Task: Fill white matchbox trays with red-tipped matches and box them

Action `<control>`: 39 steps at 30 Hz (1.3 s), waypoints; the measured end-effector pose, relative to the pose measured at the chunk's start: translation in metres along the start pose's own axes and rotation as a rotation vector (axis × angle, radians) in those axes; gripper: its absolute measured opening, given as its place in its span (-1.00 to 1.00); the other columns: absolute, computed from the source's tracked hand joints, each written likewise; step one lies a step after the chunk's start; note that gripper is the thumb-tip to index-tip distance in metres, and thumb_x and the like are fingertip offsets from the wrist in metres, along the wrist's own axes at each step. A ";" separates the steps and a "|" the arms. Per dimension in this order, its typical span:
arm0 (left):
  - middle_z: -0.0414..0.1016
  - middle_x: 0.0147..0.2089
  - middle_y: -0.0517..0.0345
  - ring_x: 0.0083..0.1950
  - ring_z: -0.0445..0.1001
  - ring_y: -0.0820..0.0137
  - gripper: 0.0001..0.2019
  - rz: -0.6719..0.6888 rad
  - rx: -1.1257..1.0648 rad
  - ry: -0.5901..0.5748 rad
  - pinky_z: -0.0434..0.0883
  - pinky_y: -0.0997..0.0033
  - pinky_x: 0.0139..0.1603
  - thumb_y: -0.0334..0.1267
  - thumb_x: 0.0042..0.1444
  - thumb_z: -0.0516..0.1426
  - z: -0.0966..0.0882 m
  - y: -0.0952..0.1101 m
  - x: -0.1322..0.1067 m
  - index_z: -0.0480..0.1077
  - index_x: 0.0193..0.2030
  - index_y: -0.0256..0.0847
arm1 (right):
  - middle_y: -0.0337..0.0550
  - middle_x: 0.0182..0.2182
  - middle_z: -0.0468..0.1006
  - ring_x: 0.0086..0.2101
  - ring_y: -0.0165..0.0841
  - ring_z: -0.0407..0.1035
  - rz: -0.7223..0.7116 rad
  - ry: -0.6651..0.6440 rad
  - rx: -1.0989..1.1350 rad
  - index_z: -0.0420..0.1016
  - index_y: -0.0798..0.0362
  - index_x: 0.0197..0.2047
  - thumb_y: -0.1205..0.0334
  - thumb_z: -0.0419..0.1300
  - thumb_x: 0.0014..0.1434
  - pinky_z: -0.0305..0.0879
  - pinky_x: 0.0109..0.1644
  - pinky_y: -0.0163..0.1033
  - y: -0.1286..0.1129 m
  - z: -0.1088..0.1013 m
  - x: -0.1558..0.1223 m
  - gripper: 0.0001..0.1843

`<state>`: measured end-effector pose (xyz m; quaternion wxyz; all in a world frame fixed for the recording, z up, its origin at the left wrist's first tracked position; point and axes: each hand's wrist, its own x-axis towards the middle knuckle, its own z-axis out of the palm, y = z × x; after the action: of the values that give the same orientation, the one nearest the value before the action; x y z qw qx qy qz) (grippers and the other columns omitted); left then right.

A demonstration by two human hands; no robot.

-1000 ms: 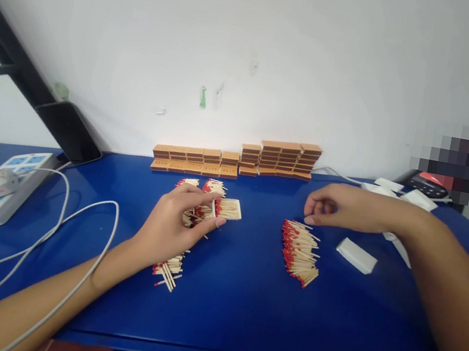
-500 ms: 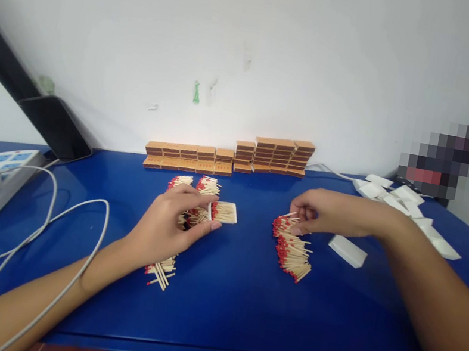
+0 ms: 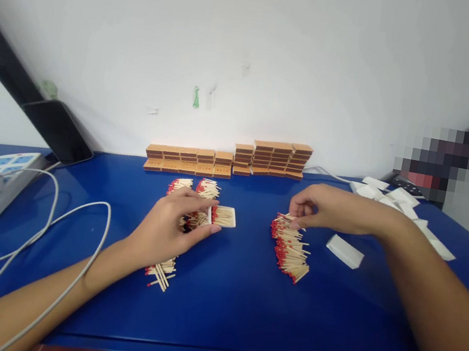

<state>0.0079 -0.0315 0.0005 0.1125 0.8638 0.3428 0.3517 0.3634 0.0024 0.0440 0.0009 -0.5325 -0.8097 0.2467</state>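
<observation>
Thumb and forefinger of my left hand [image 3: 170,218] grip the left end of a small white matchbox tray [image 3: 234,219] on the blue table. Inside it lie matches [image 3: 222,216] with red heads pointing left. Under and around that hand are more match piles [image 3: 208,188], partly hidden by it. My right hand [image 3: 317,208] reaches the top of a loose match heap [image 3: 291,252], fingertips pinched on matches there; how many is unclear. An upside-down white tray [image 3: 345,251] lies just right of the heap.
Stacked orange-brown matchboxes [image 3: 280,159] line the wall. More white trays [image 3: 405,208] are heaped at the back right. On the left are a power strip [image 3: 1,183], a black phone-like slab [image 3: 58,129] and a loose white cable [image 3: 106,225] crossing over my left forearm.
The view has shifted slightly. My right hand's fingertips have moved a little among the matches at the top of the heap. My left hand stays on the tray.
</observation>
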 end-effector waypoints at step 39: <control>0.69 -0.05 -0.06 -0.01 0.60 0.19 -0.60 0.091 0.039 -0.032 0.58 0.17 -0.01 -0.16 0.28 0.34 0.000 0.000 -0.001 0.58 0.21 -0.23 | -0.11 -0.34 0.65 -0.37 -0.28 0.47 0.105 0.113 -0.047 0.60 0.00 -0.25 0.06 0.26 0.14 0.29 -0.32 -0.19 0.016 0.007 0.020 -0.79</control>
<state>0.0077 -0.0323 -0.0002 0.0850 0.8860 0.3079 0.3361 0.3672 0.0215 0.0262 0.0215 -0.5870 -0.7849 0.1969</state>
